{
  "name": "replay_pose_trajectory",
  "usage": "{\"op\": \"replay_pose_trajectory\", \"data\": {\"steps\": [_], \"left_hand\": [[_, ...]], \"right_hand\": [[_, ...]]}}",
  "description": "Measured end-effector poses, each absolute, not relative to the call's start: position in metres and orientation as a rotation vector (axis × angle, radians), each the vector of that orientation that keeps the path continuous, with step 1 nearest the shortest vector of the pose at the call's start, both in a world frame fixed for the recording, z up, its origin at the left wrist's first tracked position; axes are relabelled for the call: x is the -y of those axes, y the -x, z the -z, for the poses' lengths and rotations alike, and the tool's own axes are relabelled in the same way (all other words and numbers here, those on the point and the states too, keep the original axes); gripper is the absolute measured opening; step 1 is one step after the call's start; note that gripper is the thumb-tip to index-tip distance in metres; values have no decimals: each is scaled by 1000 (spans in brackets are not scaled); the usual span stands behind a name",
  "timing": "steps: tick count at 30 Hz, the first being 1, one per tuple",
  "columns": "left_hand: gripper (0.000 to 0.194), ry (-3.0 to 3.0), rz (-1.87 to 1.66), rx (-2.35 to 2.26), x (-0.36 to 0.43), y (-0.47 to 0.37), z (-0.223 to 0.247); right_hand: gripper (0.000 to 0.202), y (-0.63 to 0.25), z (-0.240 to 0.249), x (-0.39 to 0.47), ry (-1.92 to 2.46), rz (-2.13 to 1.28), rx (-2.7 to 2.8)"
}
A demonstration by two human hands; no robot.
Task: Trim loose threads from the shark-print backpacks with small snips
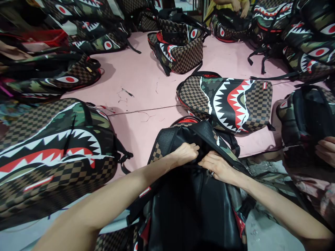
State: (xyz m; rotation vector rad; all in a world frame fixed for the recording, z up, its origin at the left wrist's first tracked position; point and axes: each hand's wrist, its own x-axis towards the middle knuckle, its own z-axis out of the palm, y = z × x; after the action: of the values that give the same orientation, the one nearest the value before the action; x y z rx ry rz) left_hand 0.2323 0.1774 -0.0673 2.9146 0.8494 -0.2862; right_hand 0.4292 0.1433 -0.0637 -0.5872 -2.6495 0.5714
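In front of me a backpack point(180, 209) stands with its smooth black back panel toward me and its top open. My left hand point(186, 153) is closed in a fist on black material at the opening. Beside it, my right hand point(218, 167), with a ring on one finger, pinches the upper edge of the black panel. A perforated black flap point(164, 141) folds outward around the opening, and red lining shows behind it. What lies inside the backpack is hidden in shadow and by my hands.
A shark-mouth backpack point(238, 104) lies just beyond mine, and another point(65, 139) lies at left. A small tool point(127, 92) and thread scraps lie on the pink table point(146, 80). Co-workers' hands point(327, 150) show at the right, left and far side, near more backpacks.
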Motion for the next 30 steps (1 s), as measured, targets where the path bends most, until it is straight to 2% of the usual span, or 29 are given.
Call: {"op": "replay_pose_trajectory", "data": {"steps": [9, 17, 20, 22, 24, 26, 30], "left_hand": [[12, -2777, 160, -801, -169, -231, 65], [16, -2133, -160, -1412, -156, -218, 71], [17, -1954, -286, -1557, -148, -215, 78], [16, -1837, -369, -1649, -142, -216, 83], [15, -1743, -438, -1711, -138, -217, 86], [15, -1676, -488, -1739, -135, -218, 86], [15, -1597, -541, -1769, -132, -218, 82]], "right_hand": [[36, -430, 63, -144, 588, -498, 2679], [44, -443, 57, -152, 661, -458, 2587], [38, -444, 47, -164, 926, -375, 2612], [30, -435, 36, -172, 1090, -237, 2742], [30, -422, 24, -179, 1179, -105, 2840], [31, -408, 16, -185, 1171, -34, 2903], [17, -386, 16, -195, 915, -18, 3107]]}}
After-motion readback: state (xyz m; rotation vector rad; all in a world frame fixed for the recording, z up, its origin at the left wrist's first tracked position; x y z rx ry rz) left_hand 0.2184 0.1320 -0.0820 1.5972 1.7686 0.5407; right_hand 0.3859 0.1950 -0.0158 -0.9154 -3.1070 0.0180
